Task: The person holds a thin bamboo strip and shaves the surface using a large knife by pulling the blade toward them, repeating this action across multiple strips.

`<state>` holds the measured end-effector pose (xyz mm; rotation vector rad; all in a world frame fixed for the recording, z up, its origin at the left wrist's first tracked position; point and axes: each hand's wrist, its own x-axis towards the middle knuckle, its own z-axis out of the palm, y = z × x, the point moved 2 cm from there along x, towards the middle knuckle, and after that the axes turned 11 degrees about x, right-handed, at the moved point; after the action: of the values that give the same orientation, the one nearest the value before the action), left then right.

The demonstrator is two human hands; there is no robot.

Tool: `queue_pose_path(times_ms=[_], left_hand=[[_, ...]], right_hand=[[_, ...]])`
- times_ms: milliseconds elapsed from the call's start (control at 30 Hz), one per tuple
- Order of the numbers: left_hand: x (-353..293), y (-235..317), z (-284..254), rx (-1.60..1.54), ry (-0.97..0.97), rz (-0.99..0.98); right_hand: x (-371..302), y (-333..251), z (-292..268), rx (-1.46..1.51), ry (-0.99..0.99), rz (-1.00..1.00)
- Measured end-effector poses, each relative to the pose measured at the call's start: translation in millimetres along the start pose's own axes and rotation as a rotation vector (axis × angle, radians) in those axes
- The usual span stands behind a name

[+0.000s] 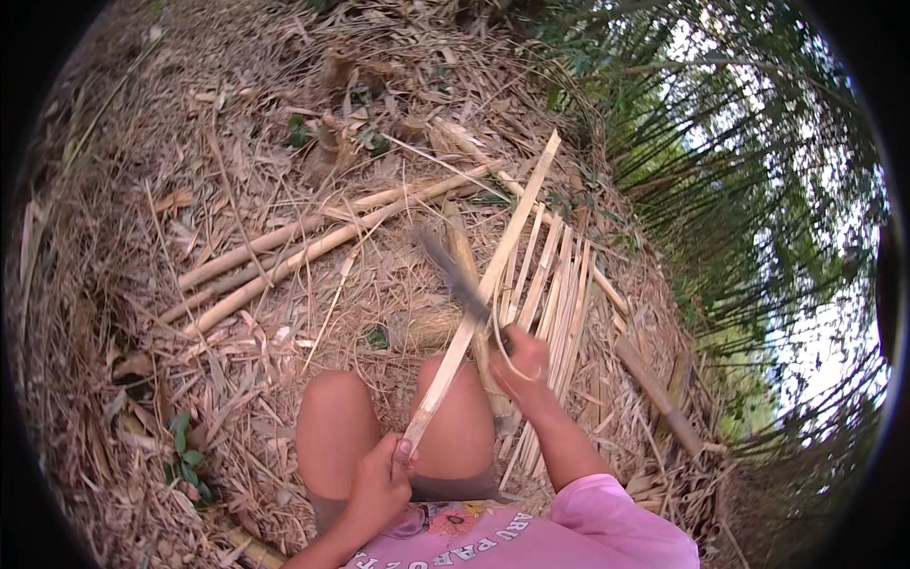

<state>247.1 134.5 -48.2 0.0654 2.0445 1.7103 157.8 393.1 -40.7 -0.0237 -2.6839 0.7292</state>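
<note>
Bamboo work, seemingly about midway

Green grove (739, 190) fills the right side, and dry litter (218, 142) covers the ground. Left of centre on it lie several round poles (322, 250), apparently unsplit and so left to do, if they are meant for this at all. One long flat strip (513, 226) slants across the middle, its near part over the right knee (471, 438); I'd call it in progress. To its right, narrower slats (543, 272) lie roughly side by side, probably finished pieces. A knife (453, 272), its dark blade blurred, crosses the strip; whether it bites cannot be told. The right hand (524, 363) is closed around the knife's handle, fingers curled tight. The left hand (381, 479) is closed around the strip's near end, thumb along it.
</note>
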Motion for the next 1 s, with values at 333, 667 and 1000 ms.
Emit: queue_pose_path(times_ms=[333,667,1000], left_hand=[[-37,-7,22,0.156,-0.127,-0.108],[15,-11,55,0.015,-0.014,-0.137],[79,-29,-1,-0.017,0.228,-0.265]], right_hand=[[4,93,-36,-0.302,0.163,0.056],[-44,42,-7,0.041,0.002,-0.246],[-53,-60,28,0.316,-0.384,-0.017]])
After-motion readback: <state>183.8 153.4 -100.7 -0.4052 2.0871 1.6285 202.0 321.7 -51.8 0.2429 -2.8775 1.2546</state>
